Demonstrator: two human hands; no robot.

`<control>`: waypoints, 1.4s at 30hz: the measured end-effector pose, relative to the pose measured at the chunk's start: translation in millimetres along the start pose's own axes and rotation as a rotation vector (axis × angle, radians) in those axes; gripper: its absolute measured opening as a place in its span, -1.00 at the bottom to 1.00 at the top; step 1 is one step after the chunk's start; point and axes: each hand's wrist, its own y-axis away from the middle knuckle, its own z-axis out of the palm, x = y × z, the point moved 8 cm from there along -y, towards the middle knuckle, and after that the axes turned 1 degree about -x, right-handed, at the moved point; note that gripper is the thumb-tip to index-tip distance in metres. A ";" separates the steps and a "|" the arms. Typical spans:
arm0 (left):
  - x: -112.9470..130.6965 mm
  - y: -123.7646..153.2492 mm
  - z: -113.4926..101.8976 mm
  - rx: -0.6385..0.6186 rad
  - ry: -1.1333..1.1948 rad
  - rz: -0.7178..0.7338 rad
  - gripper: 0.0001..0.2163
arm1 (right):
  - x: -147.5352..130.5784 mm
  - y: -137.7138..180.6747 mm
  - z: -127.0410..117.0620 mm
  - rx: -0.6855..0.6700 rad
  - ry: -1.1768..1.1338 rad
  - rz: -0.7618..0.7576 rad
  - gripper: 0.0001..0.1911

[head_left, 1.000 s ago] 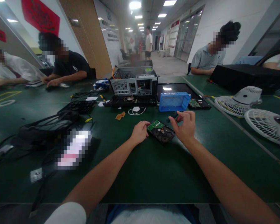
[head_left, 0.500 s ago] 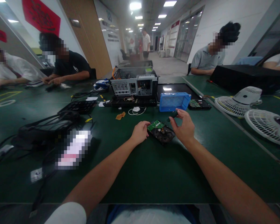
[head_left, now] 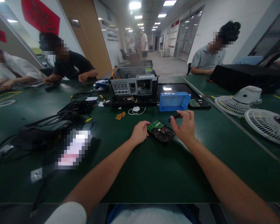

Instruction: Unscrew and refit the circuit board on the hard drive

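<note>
A hard drive (head_left: 166, 135) lies on the green table in front of me, its green circuit board (head_left: 155, 124) facing up at the left end. The fingers of my left hand (head_left: 140, 133) are closed on that end of the drive. In my right hand (head_left: 184, 125) is a screwdriver (head_left: 174, 117) with a dark handle, pinched between thumb and fingers. Its thin shaft slants down to the left, with the tip at the edge of the circuit board. Whether the tip sits in a screw is too small to tell.
An upended blue plastic tray (head_left: 175, 101) stands just beyond the drive. Behind it are an opened computer case (head_left: 134, 85) and a second drive (head_left: 199, 104). White fan parts (head_left: 268, 126) lie at right, a black bag (head_left: 46, 127) at left. Co-workers sit across the table.
My right hand and the screwdriver have shifted slightly, the handle now leaning a little lower to the right. My left hand stays on the drive. A co-worker at left has moved a hand.
</note>
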 end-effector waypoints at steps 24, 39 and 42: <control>4.7 0.8 -1.2 -0.007 -0.010 0.003 -0.68 | 13.1 3.2 2.6 -0.012 -0.045 0.102 -0.57; 4.2 1.5 -1.1 -0.019 0.002 -0.001 -0.69 | 0.7 1.0 5.5 -0.028 -0.132 0.034 -0.59; 4.5 2.1 -1.0 -0.025 0.000 -0.002 -0.69 | 1.3 3.1 10.6 -0.058 -0.163 0.020 -0.53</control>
